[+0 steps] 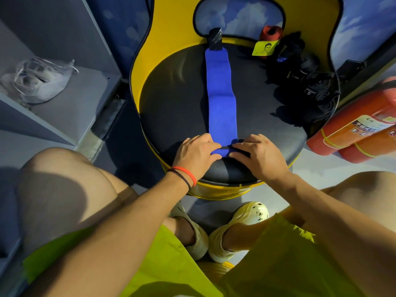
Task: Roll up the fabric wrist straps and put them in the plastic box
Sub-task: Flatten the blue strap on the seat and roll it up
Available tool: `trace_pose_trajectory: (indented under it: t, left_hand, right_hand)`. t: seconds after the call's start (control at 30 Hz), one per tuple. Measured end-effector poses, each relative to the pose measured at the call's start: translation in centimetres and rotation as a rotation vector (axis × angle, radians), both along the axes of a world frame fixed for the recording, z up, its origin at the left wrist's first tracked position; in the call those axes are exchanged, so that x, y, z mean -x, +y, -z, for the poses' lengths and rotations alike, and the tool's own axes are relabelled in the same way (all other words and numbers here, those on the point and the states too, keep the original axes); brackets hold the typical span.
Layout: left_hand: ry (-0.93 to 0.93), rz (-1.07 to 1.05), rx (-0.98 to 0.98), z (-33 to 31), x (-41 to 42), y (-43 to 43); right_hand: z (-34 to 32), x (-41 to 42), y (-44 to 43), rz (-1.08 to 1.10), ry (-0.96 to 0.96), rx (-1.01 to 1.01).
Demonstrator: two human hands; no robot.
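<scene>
One blue strap (220,99) lies flat and stretched out on the black round seat (171,116) of a yellow chair (167,39), running from the back of the seat to the front edge; its far end is black (215,38). At the near end, the strap is folded into a small first roll, and two hands hold it there. The left hand (196,153) pinches the left side of the roll with its fingers pressed together, and the right hand (256,154) presses the right side, fingers also close together. A pile of black straps (304,78) lies at the right of the seat, with one red roll (270,35) and one yellow tag (265,48) behind it. One clear plastic box (39,79) stands on a grey shelf (85,91) at the left, well apart from the strap. Two red extinguishers (360,129) lie at the right.
</scene>
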State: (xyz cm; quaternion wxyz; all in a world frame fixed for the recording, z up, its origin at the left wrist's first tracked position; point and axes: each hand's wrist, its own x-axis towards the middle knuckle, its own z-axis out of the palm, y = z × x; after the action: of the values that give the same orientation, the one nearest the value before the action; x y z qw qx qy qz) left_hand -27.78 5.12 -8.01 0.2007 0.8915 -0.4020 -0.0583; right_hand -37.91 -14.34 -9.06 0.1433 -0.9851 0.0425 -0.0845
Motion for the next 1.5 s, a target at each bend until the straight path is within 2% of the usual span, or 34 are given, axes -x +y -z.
trace_pose_trajectory:
  t: [0.1, 0.27, 0.4, 0.53, 0.63, 0.83, 0.9, 1.1, 1.27, 1.37, 1.5]
  left_hand:
    - [0.114, -0.042, 0.008, -0.2, -0.5, -0.3]
    - [0.263, -0.093, 0.065, -0.3, -1.4, -0.7]
    - [0.401, -0.119, 0.053, -1.3, -2.5, -1.3]
    - [0.489, -0.205, 0.049, -1.9, -3.4, -1.7]
    - [0.498, -0.327, 0.096, -1.7, -3.4, -2.0]
    - [0.462, -0.519, 0.186, -1.2, -2.3, -2.7]
    - [0.480, -0.551, 0.215, -1.1, -2.2, -2.7]
    - [0.449, -0.541, 0.222, -1.4, -1.5, -2.5]
    - [0.456, -0.469, 0.159, -1.5, -0.6, -1.1]
    - [0.499, -0.483, 0.207, -1.4, -0.3, -0.3]
    - [0.460, -0.594, 0.275, -1.4, 0.4, -0.7]
  right_hand:
    - [0.0, 0.3, -1.3, 0.052, -0.004, -0.135]
    - [0.1, 0.9, -1.6, 0.108, -0.015, -0.092]
    - [-0.4, -0.2, 0.8, 0.007, -0.014, -0.048]
    - [-0.9, -0.6, 1.3, 0.071, 0.037, -0.157]
    - [-1.0, -0.9, 1.1, 0.079, 0.033, -0.200]
    - [-1.5, -2.0, 1.2, 0.255, 0.069, -0.387]
    - [-1.7, -2.1, 1.2, 0.330, 0.062, -0.473]
    - [-1.8, -2.2, 2.1, 0.469, 0.066, -0.559]
    - [-2.0, -2.1, 2.0, 0.508, 0.139, -0.585]
    - [-1.9, -1.9, 2.2, 0.537, 0.133, -0.586]
    - [-1.9, -2.2, 3.5, 0.507, 0.078, -0.404]
